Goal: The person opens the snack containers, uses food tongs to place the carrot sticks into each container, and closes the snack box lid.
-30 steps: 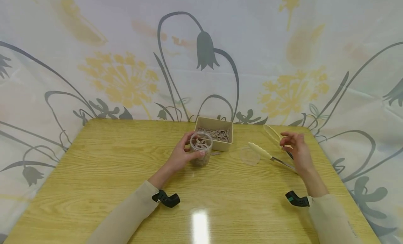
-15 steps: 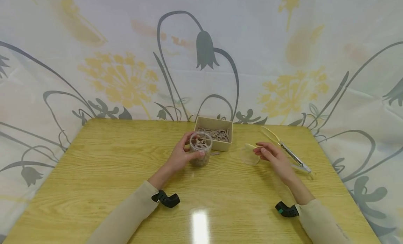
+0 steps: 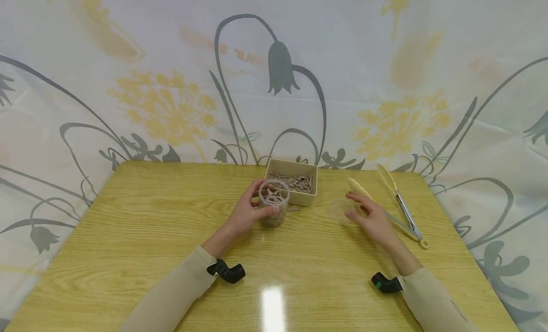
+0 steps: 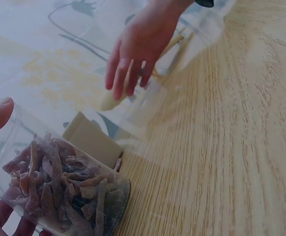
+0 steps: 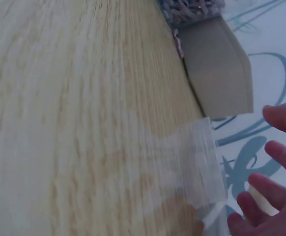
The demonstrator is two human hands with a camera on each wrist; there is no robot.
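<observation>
My left hand [image 3: 245, 217] holds a clear jar [image 3: 273, 219] around its side, thumb in front. Through the wall in the left wrist view, the jar [image 4: 69, 191] shows pale brown, dried-looking strips. My right hand [image 3: 376, 225] hovers with spread, slightly bent fingers at a clear round lid [image 3: 337, 211] lying on the table. In the right wrist view a gap separates the fingers [image 5: 271, 189] from the lid [image 5: 202, 164]. Beyond this hand lie metal tongs [image 3: 405, 211] with cream tips, arms spread apart; the hand hides part of one arm.
Behind the jar stands a beige box [image 3: 306, 200] holding more of the brown strips. One loose strip [image 3: 293, 209] lies on the wooden table [image 3: 171, 218] in front of the box. A patterned cloth [image 3: 171, 75] hangs behind the table's back edge.
My right hand has moved left from beside the tongs to the lid. The tongs have shifted, their far tip and hinge end now further right. My left hand stays on the jar.
</observation>
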